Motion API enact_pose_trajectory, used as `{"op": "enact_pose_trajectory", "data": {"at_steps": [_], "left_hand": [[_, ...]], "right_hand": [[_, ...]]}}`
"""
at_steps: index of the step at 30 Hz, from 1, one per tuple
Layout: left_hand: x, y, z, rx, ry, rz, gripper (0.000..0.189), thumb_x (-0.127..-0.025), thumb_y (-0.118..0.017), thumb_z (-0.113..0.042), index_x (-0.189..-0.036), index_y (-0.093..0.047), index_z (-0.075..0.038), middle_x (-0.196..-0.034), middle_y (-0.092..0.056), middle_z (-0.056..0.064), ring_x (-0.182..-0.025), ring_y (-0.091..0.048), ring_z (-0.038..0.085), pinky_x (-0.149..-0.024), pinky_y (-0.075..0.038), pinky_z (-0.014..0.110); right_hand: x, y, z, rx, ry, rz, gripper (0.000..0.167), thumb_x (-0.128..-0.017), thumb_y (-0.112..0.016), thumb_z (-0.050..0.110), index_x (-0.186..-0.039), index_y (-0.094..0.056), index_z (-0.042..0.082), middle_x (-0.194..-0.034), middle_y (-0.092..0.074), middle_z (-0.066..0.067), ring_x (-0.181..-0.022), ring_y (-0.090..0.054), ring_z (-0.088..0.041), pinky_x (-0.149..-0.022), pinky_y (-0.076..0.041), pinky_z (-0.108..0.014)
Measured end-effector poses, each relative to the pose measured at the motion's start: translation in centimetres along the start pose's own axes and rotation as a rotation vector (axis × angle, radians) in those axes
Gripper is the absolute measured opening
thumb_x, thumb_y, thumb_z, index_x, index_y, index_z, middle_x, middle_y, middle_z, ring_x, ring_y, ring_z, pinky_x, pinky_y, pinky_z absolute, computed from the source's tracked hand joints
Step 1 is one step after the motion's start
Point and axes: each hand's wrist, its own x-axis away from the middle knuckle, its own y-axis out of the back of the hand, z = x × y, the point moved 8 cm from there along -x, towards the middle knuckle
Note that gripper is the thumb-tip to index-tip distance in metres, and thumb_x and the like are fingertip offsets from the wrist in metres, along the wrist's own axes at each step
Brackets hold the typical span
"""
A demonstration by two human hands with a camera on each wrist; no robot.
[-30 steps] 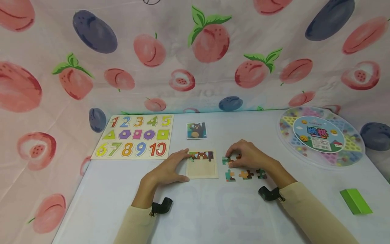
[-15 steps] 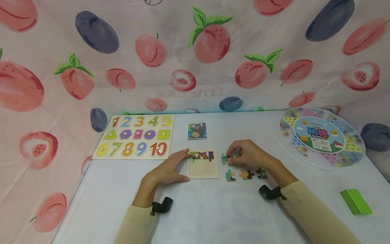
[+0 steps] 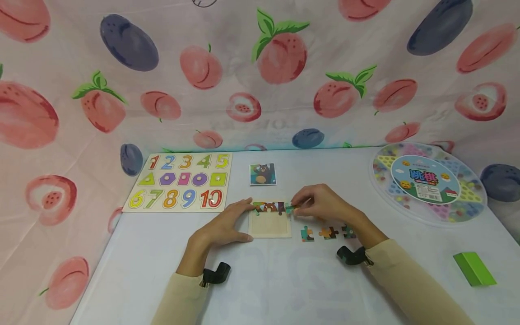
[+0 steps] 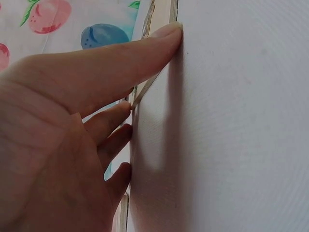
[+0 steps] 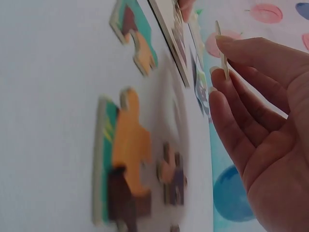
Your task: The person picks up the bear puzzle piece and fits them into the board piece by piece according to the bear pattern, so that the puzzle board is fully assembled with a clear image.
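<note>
A white surface [image 3: 276,289] is carrying a round game [image 3: 425,179] at its far right and a number board [image 3: 178,183] at its far left. The right hand [image 3: 327,205] is pinching a piece; the left hand [image 3: 221,224], thumb and fingers apart, is touching the left edge of a frame [image 3: 269,227]. A bear strip [image 3: 269,207] is filling the frame's top. A green block [image 3: 474,269] is resting near right, a card [image 3: 262,174] beyond the frame. Loose pieces [image 3: 328,233] are lying near the right hand; the held piece [image 3: 289,209] is hovering at the frame's upper right edge.
</note>
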Motion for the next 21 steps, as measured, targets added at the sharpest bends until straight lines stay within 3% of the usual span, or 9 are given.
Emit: {"op": "enact_pose_trajectory", "data": {"at_steps": [21], "left_hand": [[0.0, 0.2, 0.1, -0.007, 0.009, 0.008, 0.082, -0.079, -0.088, -0.023, -0.151, -0.048, -0.019, -0.17, -0.029, -0.005, -0.161, -0.022, 0.024, -0.132, -0.022, 0.05]], "right_hand": [[-2.9, -4.8, 2.7, -0.03, 0.074, 0.053, 0.016, -0.085, -0.083, 0.022, -0.099, -0.08, 0.015, -0.099, -0.077, 0.0, -0.081, -0.066, -0.004, -0.073, -0.057, -0.019]]}}
